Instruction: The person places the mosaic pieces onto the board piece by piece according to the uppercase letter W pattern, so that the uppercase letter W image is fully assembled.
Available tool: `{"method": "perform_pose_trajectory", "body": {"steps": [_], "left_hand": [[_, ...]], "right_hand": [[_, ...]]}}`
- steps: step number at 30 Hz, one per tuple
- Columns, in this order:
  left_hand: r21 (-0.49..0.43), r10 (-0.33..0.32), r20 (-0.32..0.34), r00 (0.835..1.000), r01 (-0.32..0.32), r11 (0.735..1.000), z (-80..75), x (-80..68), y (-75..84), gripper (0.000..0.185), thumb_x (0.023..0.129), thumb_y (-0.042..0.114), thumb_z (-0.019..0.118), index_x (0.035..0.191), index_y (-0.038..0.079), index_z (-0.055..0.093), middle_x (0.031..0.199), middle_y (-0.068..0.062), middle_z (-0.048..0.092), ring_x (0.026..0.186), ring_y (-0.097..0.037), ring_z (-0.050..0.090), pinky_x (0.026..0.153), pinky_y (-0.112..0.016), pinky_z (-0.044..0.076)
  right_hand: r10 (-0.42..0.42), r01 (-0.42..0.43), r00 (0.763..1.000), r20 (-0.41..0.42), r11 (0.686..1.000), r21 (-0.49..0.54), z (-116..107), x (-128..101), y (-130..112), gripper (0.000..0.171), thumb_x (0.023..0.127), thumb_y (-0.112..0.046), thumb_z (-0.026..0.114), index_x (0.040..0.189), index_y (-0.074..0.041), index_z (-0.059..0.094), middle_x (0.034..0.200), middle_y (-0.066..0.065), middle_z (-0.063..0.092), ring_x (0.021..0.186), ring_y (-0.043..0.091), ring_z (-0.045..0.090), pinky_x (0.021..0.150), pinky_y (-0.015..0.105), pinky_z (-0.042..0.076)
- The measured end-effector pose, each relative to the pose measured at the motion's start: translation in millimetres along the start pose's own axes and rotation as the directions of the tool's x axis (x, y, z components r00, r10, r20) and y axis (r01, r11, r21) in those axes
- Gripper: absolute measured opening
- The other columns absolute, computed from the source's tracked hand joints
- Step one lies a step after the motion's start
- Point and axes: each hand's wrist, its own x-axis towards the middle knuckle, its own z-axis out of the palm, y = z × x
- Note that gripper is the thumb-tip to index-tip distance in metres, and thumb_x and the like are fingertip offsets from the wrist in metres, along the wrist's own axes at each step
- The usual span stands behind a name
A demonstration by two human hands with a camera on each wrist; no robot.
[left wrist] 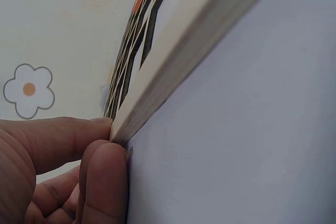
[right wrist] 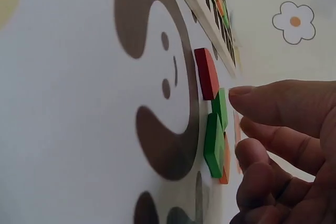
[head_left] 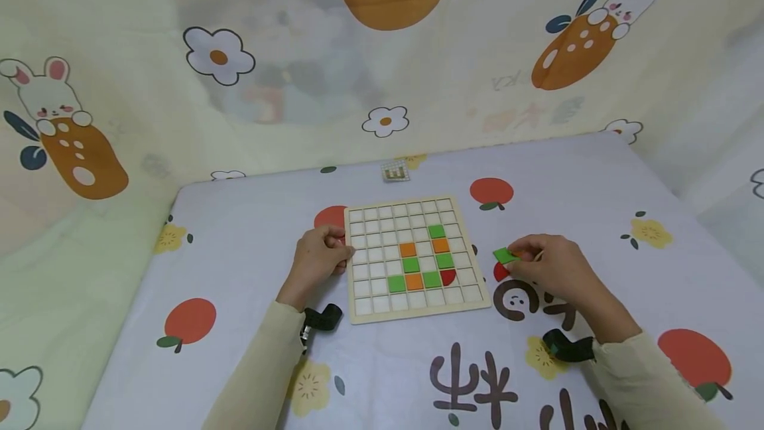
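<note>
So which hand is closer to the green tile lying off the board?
Right. The right hand has its fingertips at the green tile, beside the wooden board. The left hand holds the board's far-side edge, away from it.

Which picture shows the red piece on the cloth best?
The right wrist view: the red piece lies fully in sight beside green pieces. The head view shows only its edge below the right hand; the left wrist view shows none.

Left hand (head_left: 316, 259) curled; right hand (head_left: 552, 264) fingers bent.
</note>
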Motion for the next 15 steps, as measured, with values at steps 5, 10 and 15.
{"method": "perform_pose_trajectory", "body": {"steps": [5, 10, 15], "left_hand": [[0.003, 0.001, 0.0, 1.0, -0.001, 1.0, -1.8, -0.8, -0.5, 0.033, 0.081, 0.007, 0.077, 0.111, 0.005, 0.062, 0.083, -0.01, 0.059, 0.06, -0.016, 0.062, 0.056, -0.029, 0.057], [0.008, -0.006, -0.004, 1.0, 0.006, 1.0, -2.0, -0.8, -0.8, 0.034, 0.081, 0.006, 0.076, 0.112, 0.005, 0.062, 0.082, -0.009, 0.059, 0.059, -0.016, 0.062, 0.056, -0.027, 0.057], [0.008, -0.009, -0.004, 1.0, 0.009, 1.0, 0.0, -0.4, 0.4, 0.035, 0.081, 0.006, 0.077, 0.112, 0.006, 0.062, 0.082, -0.01, 0.059, 0.059, -0.017, 0.062, 0.056, -0.028, 0.057]], "right_hand": [[0.011, -0.011, 1.0, 0.013, 1.0, -0.005, 3.3, -2.2, 0.8, 0.017, 0.085, -0.022, 0.073, 0.094, -0.008, 0.071, 0.074, 0.004, 0.056, 0.069, 0.02, 0.05, 0.047, 0.027, 0.04], [0.018, -0.016, 0.999, 0.038, 0.998, -0.053, 9.0, -4.3, -5.9, 0.018, 0.082, -0.03, 0.075, 0.077, -0.016, 0.067, 0.062, -0.001, 0.056, 0.063, 0.018, 0.049, 0.047, 0.028, 0.038], [0.064, -0.059, 0.996, 0.062, 0.996, -0.07, 11.2, -5.3, -14.2, 0.02, 0.081, -0.03, 0.076, 0.078, -0.014, 0.066, 0.069, 0.0, 0.06, 0.068, 0.019, 0.051, 0.049, 0.03, 0.041]]}}
